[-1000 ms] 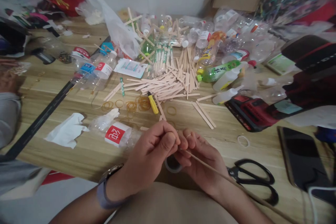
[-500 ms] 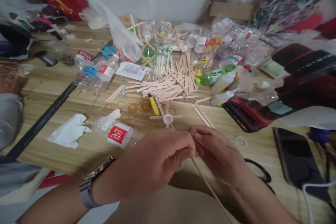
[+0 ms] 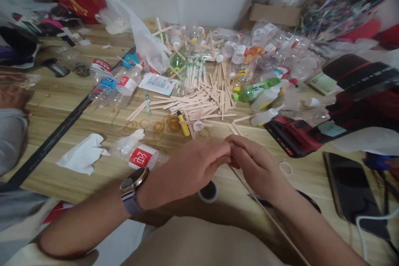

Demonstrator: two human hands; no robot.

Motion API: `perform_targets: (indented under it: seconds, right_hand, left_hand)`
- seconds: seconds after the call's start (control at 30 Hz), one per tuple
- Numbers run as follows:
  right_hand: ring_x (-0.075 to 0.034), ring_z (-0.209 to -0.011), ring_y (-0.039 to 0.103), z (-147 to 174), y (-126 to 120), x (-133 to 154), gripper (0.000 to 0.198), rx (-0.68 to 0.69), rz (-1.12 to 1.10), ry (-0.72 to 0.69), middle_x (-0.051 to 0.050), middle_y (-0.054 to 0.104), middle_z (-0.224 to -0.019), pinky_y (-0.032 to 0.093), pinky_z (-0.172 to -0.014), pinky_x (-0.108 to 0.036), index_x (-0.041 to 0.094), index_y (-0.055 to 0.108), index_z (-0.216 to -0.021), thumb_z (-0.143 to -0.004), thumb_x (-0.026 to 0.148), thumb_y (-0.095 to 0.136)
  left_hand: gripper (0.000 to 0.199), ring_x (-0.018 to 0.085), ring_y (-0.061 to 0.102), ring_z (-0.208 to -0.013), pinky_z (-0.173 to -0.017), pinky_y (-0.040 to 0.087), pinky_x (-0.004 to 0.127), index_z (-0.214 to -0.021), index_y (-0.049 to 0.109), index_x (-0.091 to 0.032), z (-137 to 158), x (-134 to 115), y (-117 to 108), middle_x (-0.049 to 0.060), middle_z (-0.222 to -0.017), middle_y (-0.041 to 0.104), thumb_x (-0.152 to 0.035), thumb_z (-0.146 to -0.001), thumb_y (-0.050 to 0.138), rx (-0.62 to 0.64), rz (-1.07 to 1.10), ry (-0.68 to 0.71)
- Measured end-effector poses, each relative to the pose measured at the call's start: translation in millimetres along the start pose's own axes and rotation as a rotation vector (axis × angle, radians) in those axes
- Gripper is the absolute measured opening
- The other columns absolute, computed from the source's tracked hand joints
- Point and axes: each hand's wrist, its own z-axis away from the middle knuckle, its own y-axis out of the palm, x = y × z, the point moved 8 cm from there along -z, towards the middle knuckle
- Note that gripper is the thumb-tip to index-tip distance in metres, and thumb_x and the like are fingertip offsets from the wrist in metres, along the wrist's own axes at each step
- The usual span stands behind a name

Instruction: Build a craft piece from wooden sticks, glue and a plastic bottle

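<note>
Over the near middle of the table, my left hand and my right hand meet with fingers closed. A long thin tan stick runs from between them down toward my lap. Its far part passes beyond my fingers toward a white bottle cap, which sits at the middle of crossed craft sticks. My fingers cover the place where they grip, so the pinch itself is hidden. Below my left hand stands a small round dark-centred object.
Craft sticks lie heaped mid-table, with rubber bands and a yellow-handled tool in front. A labelled plastic bottle lies left. A cordless drill, phone and black-handled scissors are right. Another person's hand is far left.
Both hands have moved slightly up and away from me, with the crossed sticks and cap tilting and shifting farther off. The round object below my left hand has come into fuller view.
</note>
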Motion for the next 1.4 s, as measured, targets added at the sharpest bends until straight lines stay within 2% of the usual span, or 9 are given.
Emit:
perform_targets:
  seconds: [0.17,0.3,0.53,0.67,0.77,0.93,1.1,1.23,1.4]
  right_hand:
    - [-0.014,-0.055,0.043,-3,4,-6,0.027,0.017,0.072,-0.042,0.002,0.044,-0.056,0.032,-0.052,-0.029,0.023,0.042,-0.06,-0.086,0.026,0.04]
    - [-0.015,-0.055,0.046,-3,4,0,0.024,0.001,0.205,-0.131,0.001,0.049,-0.058,0.034,-0.052,-0.029,0.024,0.042,-0.064,-0.087,0.023,0.035]
    - [-0.016,-0.054,0.046,-6,7,1,0.024,-0.042,0.328,-0.22,0.001,0.048,-0.06,0.034,-0.052,-0.029,0.025,0.037,-0.067,-0.09,0.019,0.033]
    - [-0.017,-0.057,0.047,-3,12,-10,0.023,-0.032,0.342,-0.249,0.0,0.05,-0.063,0.035,-0.053,-0.029,0.025,0.039,-0.071,-0.092,0.017,0.034]
    - [-0.018,-0.061,0.05,2,15,-15,0.021,0.031,0.334,-0.305,-0.002,0.053,-0.067,0.038,-0.056,-0.03,0.024,0.041,-0.073,-0.091,0.016,0.036]
    - [-0.018,-0.067,0.054,13,9,-23,0.019,0.12,0.301,-0.356,-0.003,0.056,-0.074,0.043,-0.06,-0.029,0.023,0.044,-0.075,-0.091,0.014,0.037]
    - [-0.016,-0.062,0.05,11,2,-36,0.024,0.132,0.273,-0.312,-0.001,0.051,-0.067,0.039,-0.057,-0.028,0.023,0.041,-0.07,-0.092,0.017,0.036]
    - [-0.014,-0.059,0.05,5,-1,-43,0.028,0.128,0.23,-0.235,0.001,0.051,-0.064,0.04,-0.055,-0.026,0.023,0.043,-0.068,-0.095,0.021,0.036]
    - [-0.013,-0.059,0.055,3,-5,-39,0.026,0.104,0.168,-0.177,0.002,0.057,-0.065,0.043,-0.056,-0.023,0.021,0.053,-0.08,-0.1,0.026,0.037]
  left_hand:
    - [0.021,0.016,0.062,-0.079,-0.071,0.041,0.025,-0.083,0.06,-0.018,-2,-1,6,0.002,-0.082,0.065,-0.01,-0.095,0.044,0.016,-0.108,0.093]
    - [0.023,0.018,0.059,-0.075,-0.067,0.039,0.027,-0.082,0.06,-0.017,-2,-2,7,0.003,-0.08,0.064,-0.007,-0.093,0.043,0.017,-0.212,0.121]
    - [0.026,0.021,0.054,-0.076,-0.067,0.037,0.032,-0.082,0.057,-0.019,-4,6,11,0.005,-0.081,0.063,-0.006,-0.093,0.037,0.025,-0.232,0.086]
    - [0.021,0.021,0.054,-0.079,-0.07,0.038,0.032,-0.083,0.056,-0.019,-1,17,20,0.004,-0.083,0.063,-0.009,-0.095,0.041,0.05,-0.245,0.061]
    - [0.02,0.021,0.054,-0.081,-0.076,0.041,0.034,-0.085,0.058,-0.018,2,21,30,0.003,-0.084,0.065,-0.01,-0.095,0.044,0.063,-0.299,0.072]
    - [0.021,0.02,0.056,-0.082,-0.079,0.044,0.033,-0.088,0.061,-0.016,7,12,50,0.004,-0.087,0.066,-0.007,-0.095,0.044,0.103,-0.377,0.105]
    - [0.02,0.021,0.056,-0.082,-0.078,0.045,0.034,-0.091,0.061,-0.014,3,7,62,0.006,-0.089,0.066,-0.006,-0.094,0.043,0.115,-0.41,0.097]
    - [0.023,0.019,0.056,-0.079,-0.076,0.044,0.031,-0.082,0.059,-0.016,-1,11,54,0.003,-0.083,0.066,-0.006,-0.095,0.043,0.042,-0.264,0.026]
    - [0.024,0.013,0.055,-0.069,-0.066,0.042,0.024,-0.077,0.057,-0.018,3,29,35,-0.002,-0.074,0.062,-0.022,-0.098,0.046,-0.133,0.264,-0.171]
